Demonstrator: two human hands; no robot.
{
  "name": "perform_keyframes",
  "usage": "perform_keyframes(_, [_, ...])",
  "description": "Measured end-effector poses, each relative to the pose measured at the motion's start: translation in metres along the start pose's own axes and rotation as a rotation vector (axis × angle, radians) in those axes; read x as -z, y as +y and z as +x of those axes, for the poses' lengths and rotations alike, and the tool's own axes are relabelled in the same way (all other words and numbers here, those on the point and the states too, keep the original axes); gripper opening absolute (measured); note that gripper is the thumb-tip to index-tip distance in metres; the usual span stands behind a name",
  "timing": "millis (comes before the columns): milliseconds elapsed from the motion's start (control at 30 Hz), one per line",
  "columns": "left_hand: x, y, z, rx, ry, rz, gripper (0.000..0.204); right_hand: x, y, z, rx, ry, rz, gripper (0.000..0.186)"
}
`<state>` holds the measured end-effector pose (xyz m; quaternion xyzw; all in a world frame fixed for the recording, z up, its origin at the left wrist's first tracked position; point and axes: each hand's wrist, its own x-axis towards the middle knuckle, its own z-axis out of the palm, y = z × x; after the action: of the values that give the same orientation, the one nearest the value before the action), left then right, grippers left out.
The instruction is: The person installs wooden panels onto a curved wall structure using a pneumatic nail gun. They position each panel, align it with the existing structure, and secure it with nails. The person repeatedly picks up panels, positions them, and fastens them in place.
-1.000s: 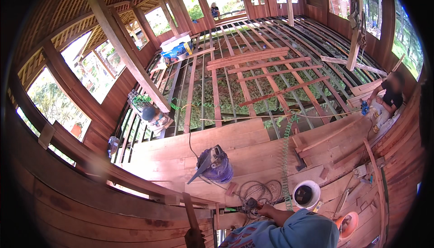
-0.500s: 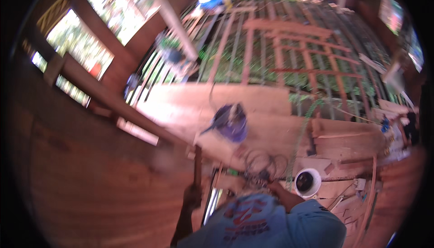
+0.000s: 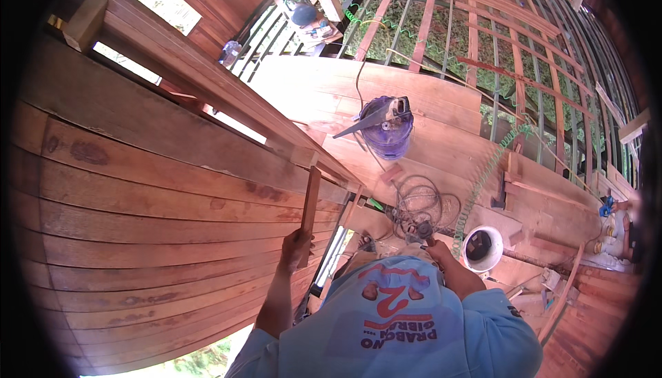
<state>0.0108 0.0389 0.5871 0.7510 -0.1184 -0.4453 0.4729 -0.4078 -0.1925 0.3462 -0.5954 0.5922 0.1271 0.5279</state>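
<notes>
A narrow wooden strip (image 3: 312, 195) stands nearly upright in the person's left grip (image 3: 296, 243), the fingers closed around its lower part. It lies in front of the plank wall (image 3: 172, 240); whether the two touch cannot be told. The right grip (image 3: 437, 248) is closed on the end of a dark power tool (image 3: 422, 229), its fingers partly hidden, close to the front of the blue shirt (image 3: 407, 309). Just beyond the tool, a dark cable (image 3: 418, 199) lies in loops on the plank floor (image 3: 441, 150). To the right stands a white bucket (image 3: 498, 248), near a green coiled hose (image 3: 476, 185). Farther out is a purple bucket (image 3: 394, 147) with a handsaw (image 3: 362, 121) across its top. Past the boards run open joists (image 3: 476, 40); at the far right, a co-worker's hand is by a blue tool (image 3: 607, 207).
</notes>
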Motion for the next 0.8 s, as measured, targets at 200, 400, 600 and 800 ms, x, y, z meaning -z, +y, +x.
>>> perform_keyframes(200, [0.02, 0.018, 0.033, -0.032, -0.053, -0.004, 0.039, -0.001, -0.007, -0.006, -0.006, -0.034, -0.085, 0.067])
perform_keyframes(400, [0.036, 0.036, 0.071, -0.028, -0.116, 0.044, 0.041, -0.003, -0.021, -0.021, 0.044, -0.02, -0.043, 0.068])
perform_keyframes(600, [0.048, 0.027, 0.087, -0.026, -0.135, 0.093, 0.038, -0.016, -0.032, -0.037, 0.006, -0.021, -0.097, 0.073])
perform_keyframes(800, [0.05, 0.024, 0.096, 0.007, -0.148, 0.125, 0.038, -0.043, -0.038, -0.047, -0.021, 0.027, -0.106, 0.07])
